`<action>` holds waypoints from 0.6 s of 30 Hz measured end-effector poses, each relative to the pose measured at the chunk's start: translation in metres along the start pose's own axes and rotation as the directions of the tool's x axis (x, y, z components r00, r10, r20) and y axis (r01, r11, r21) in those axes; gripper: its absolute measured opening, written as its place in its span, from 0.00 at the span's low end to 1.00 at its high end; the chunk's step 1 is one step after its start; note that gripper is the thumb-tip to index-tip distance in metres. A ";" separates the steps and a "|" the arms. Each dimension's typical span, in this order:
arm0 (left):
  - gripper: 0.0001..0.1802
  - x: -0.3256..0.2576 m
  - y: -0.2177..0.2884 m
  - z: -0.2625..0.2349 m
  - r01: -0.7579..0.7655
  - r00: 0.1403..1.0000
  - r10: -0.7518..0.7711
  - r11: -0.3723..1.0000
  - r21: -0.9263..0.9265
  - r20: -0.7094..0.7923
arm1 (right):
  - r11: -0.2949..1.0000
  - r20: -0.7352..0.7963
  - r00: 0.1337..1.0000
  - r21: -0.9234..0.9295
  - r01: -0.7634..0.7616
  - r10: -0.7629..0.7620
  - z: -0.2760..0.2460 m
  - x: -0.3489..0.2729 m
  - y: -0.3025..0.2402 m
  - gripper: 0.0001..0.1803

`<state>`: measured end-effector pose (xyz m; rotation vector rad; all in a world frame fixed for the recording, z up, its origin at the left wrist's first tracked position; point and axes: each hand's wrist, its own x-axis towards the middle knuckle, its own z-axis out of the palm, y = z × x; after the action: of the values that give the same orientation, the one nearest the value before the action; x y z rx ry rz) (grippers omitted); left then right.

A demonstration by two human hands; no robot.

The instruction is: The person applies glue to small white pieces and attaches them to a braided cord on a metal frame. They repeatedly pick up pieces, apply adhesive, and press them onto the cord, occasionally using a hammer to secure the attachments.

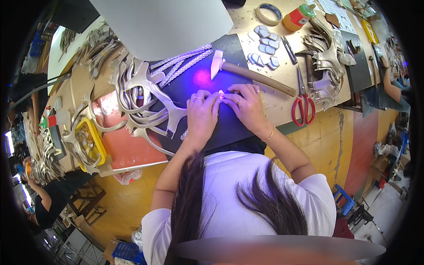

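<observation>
Both hands pinched together over a small bright piece on a dark work mat.

Left hand [201, 115] and right hand [247, 106] meet fingertip to fingertip, fingers curled closed on a tiny glowing piece [221, 92] held between them; its kind is too small to tell. Directly under the grip: dark mat [221, 128], lit violet just beyond the fingers. Left of the left hand: pile of silver straps [141, 95]. Just beyond the fingertips: hammer [247, 73], wooden handle running past the right hand. Right of the right hand: red-handled scissors [303, 102]. Farther off: braided cords [183, 62], silver cut pieces [265, 48], tape roll [269, 13], orange glue bottle [298, 17].
</observation>
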<state>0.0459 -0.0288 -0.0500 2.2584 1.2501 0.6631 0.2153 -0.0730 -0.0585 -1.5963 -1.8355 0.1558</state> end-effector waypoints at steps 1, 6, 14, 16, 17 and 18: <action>0.12 -0.001 0.000 0.001 0.015 1.000 -0.015 1.000 -0.009 -0.004 | 1.000 0.000 1.000 0.002 0.000 0.000 0.000 0.001 -0.001 0.10; 0.12 -0.001 -0.002 0.004 0.157 0.986 -0.162 0.981 -0.118 -0.035 | 0.995 -0.067 0.994 0.057 -0.087 0.091 -0.020 0.014 0.001 0.11; 0.06 0.004 -0.001 0.003 0.198 0.980 -0.198 0.969 -0.151 0.017 | 0.762 0.101 0.798 -0.388 -0.518 0.594 -0.142 -0.013 0.072 0.14; 0.06 0.002 -0.001 0.003 0.193 0.981 -0.195 0.964 -0.182 0.006 | 0.690 0.156 0.715 -0.465 -0.556 0.681 -0.161 -0.040 0.083 0.18; 0.06 0.001 -0.002 0.004 0.165 0.985 -0.172 0.970 -0.180 -0.024 | 0.611 0.166 0.631 -0.518 -0.599 0.758 -0.162 -0.052 0.087 0.21; 0.07 0.001 -0.002 0.005 0.141 0.987 -0.151 0.974 -0.175 -0.047 | 0.654 0.167 0.669 -0.472 -0.590 0.724 -0.159 -0.064 0.089 0.23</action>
<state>0.0476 -0.0280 -0.0547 1.9997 1.3195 0.7577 0.3788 -0.1637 -0.0101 -2.6437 -1.4545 0.4589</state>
